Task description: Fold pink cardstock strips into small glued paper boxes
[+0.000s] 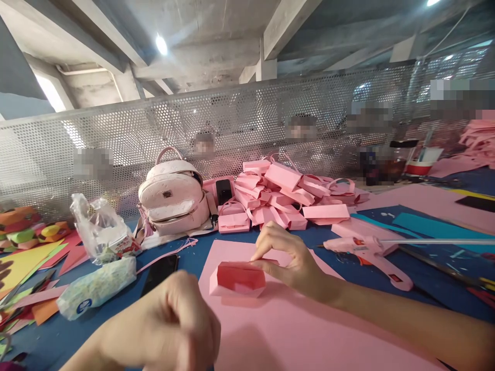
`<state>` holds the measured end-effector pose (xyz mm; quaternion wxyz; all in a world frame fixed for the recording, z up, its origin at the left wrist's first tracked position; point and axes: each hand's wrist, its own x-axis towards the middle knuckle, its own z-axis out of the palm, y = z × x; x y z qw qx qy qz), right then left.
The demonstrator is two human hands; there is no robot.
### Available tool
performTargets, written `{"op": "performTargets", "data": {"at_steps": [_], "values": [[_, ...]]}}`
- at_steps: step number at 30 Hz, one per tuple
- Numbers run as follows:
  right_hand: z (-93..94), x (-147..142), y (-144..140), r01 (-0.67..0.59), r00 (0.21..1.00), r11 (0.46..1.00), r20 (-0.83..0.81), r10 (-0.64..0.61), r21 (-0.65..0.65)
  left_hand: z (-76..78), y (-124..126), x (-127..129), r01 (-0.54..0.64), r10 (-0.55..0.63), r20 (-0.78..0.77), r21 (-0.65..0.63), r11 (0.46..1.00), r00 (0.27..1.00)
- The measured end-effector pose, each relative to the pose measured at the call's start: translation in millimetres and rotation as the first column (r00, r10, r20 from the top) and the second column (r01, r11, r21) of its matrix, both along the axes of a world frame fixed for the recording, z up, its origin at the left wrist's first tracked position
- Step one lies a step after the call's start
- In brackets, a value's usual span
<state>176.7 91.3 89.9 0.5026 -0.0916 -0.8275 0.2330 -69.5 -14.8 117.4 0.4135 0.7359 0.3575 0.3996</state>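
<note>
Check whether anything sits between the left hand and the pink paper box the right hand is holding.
Nothing visible does. The left hand is a loose fist in front of the box, with only bare pink sheet between them. The right hand grips the box from its far right side. The phone lies off to the left.
</note>
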Motion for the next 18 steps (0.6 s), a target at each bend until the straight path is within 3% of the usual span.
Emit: {"op": "performTargets", "data": {"at_steps": [1,2,4,5,7,13,18], "values": [[-0.1,-0.3,-0.4,-0.008,1.000,1.000,-0.006,0.008,-0.004,3.7,1.0,5.6,0.043,-0.039,0.054,-0.068,0.997,0.998],[-0.2,-0.7,-1.0,-0.016,1.000,1.000,-0.013,0.016,-0.009,7.2,3.3,10.9,-0.024,0.030,0.082,-0.081,0.996,0.996],[0.0,-1.3,-3.1,-0.031,0.999,0.999,-0.020,0.030,-0.018,12.1,10.8,19.3,-0.222,0.220,0.035,0.073,0.972,0.975],[0.2,-1.5,-4.4,-0.036,0.999,0.999,-0.018,0.036,-0.022,12.8,15.0,22.4,-0.303,0.310,-0.013,0.185,0.935,0.951],[0.8,-1.5,-7.4,-0.042,0.999,0.999,-0.012,0.042,-0.024,9.2,21.9,27.5,-0.353,0.411,-0.111,0.345,0.870,0.905],[1.8,-1.5,-12.5,-0.045,0.999,0.999,-0.021,0.046,0.010,-21.6,23.6,43.3,-0.363,0.429,-0.152,0.330,0.872,0.891],[3.3,-2.1,-12.9,-0.049,0.999,0.998,-0.022,0.050,0.024,-24.0,20.2,43.0,-0.389,0.432,-0.020,0.398,0.831,0.902]]}}
